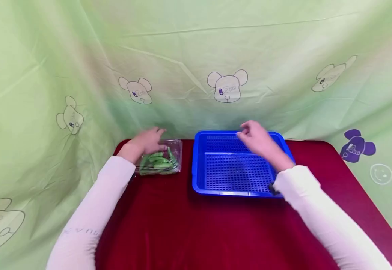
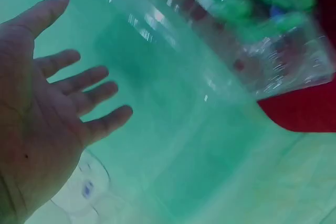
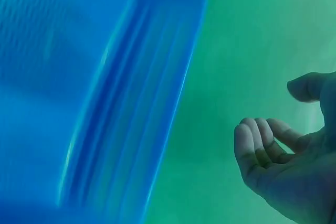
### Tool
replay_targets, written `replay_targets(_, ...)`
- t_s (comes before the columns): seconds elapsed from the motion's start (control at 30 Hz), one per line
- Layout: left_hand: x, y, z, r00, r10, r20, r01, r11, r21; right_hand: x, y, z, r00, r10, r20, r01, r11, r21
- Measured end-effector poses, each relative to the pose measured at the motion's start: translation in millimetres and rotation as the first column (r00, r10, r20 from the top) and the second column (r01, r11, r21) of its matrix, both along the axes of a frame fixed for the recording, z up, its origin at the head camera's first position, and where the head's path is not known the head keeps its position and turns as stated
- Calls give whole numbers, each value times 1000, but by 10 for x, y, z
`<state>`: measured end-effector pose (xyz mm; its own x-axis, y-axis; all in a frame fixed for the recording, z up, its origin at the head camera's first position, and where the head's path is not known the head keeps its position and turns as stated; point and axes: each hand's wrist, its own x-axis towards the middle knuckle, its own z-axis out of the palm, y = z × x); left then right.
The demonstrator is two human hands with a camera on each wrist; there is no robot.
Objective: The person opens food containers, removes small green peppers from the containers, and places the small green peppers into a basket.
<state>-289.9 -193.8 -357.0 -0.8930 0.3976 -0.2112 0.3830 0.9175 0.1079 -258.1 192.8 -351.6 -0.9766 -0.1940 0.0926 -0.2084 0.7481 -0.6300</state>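
Note:
A clear plastic box [image 1: 178,147] sits at the back left of the table, with several long green vegetables [image 1: 162,164] inside. Over the box's back left part is my left hand [image 1: 148,141], its fingers spread and nothing in them; the left wrist view shows the bare palm [image 2: 37,108]. To the right stands a blue plastic basket [image 1: 243,193] with a perforated bottom and nothing inside. My right hand [image 1: 257,138] hovers over the basket's back rim, fingers loosely bent. In the right wrist view its thumb is apart from the fingers [image 3: 244,148], with nothing between.
A dark red cloth [image 1: 189,228] covers the table. Close behind the box and basket hangs a pale green curtain [image 1: 182,48] with printed bear heads, which also runs along both sides.

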Motion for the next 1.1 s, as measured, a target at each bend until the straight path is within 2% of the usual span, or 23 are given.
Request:
replay_targets(0.13,280,52,-215,997,-78,-24,77,996,-40,383,-758,-123,991,132,5,-129,981,-146)
replay_targets(0.2,383,71,-332,993,-108,-45,106,993,-46,565,-1119,-196,981,194,7,-188,959,-214)
replay_targets(0.3,485,83,-532,985,-140,-98,135,989,-55,838,-1567,-335,964,255,77,-217,919,-330)
replay_targets(0.43,542,4,-692,978,-130,-161,121,991,-64,1105,-2021,-582,938,287,195,-145,835,-531)
replay_targets(0.53,556,-87,-746,981,-113,-157,107,993,-43,1206,-2241,-823,936,239,258,-6,744,-668)
replay_targets(0.6,564,-140,-764,982,-124,-144,118,992,-47,1221,-2329,-997,934,166,317,125,679,-723)
replay_targets(0.63,567,-164,-772,981,-136,-142,129,990,-52,1213,-2362,-1080,929,127,347,192,636,-747)
replay_targets(0.7,574,-199,-782,977,-163,-138,155,986,-65,1170,-2399,-1238,912,50,408,314,557,-769)
replay_targets(0.77,578,-215,-796,973,-190,-131,178,979,-95,1099,-2408,-1376,894,-11,447,395,490,-778)
replay_targets(0.8,581,-220,-803,971,-202,-128,188,976,-111,1054,-2406,-1442,892,-34,450,413,468,-782)
replay_targets(0.9,587,-220,-830,967,-227,-115,207,965,-159,903,-2378,-1602,907,-98,410,410,430,-804)
replay_targets(0.97,593,-223,-847,962,-246,-120,220,955,-197,799,-2358,-1670,916,-114,385,398,379,-835)
replay_targets(1.03,594,-232,-857,955,-263,-138,228,947,-227,706,-2346,-1711,922,-107,371,386,306,-870)
replay_targets(1.1,601,-251,-853,951,-268,-154,226,943,-246,630,-2349,-1732,927,-66,369,374,213,-903)
